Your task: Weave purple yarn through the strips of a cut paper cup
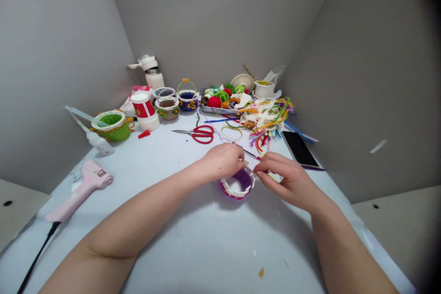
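Observation:
A small paper-cup basket (pixel 237 187) with a white rim, red marks and purple weaving sits on the white table (pixel 193 239) in front of me. My left hand (pixel 223 161) is closed over its far left side and grips it. My right hand (pixel 285 177) pinches something thin at the cup's right rim; I cannot make out what it is. A thin red-and-silver tool (pixel 248 151) lies just behind both hands.
Red scissors (pixel 201 134) lie beyond my hands. A pink glue gun (pixel 81 188) rests at the left, a black phone (pixel 300 149) at the right. Finished small baskets (pixel 188 97), a green basket (pixel 112 125), a red-and-white cup (pixel 143 106) and a pile of pipe cleaners (pixel 267 117) crowd the back.

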Tool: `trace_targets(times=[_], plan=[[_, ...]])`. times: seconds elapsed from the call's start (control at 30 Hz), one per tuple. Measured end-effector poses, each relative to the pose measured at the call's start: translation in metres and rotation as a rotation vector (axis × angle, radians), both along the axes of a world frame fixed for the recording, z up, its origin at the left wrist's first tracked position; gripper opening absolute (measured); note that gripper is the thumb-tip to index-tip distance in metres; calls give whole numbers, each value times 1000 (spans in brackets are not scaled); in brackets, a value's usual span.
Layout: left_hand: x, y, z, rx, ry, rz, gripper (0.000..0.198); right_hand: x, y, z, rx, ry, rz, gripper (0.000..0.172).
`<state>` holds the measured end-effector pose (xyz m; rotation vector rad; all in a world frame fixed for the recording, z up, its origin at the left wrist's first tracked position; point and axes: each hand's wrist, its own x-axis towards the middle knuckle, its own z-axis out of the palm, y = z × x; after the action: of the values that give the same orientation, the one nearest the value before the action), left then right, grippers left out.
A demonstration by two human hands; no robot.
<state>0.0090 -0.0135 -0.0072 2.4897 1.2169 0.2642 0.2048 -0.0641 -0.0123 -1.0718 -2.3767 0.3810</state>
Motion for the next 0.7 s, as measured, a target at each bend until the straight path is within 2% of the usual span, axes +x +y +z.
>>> trace_targets(times=[0.3, 0.4, 0.53, 0.7], plan=[[-1, 0, 2, -36, 2, 6, 25, 12, 6, 0, -113, 62, -119, 17], [-2, -1, 5, -47, 12, 11, 25, 18, 15, -8, -197, 47, -142, 20], [-2, -4, 10, -21, 49, 20, 22, 17, 22, -25, -358, -98, -156, 20], [-3, -9, 16, 0, 113, 13, 22, 2, 19, -34, -374, -139, -131, 21]])
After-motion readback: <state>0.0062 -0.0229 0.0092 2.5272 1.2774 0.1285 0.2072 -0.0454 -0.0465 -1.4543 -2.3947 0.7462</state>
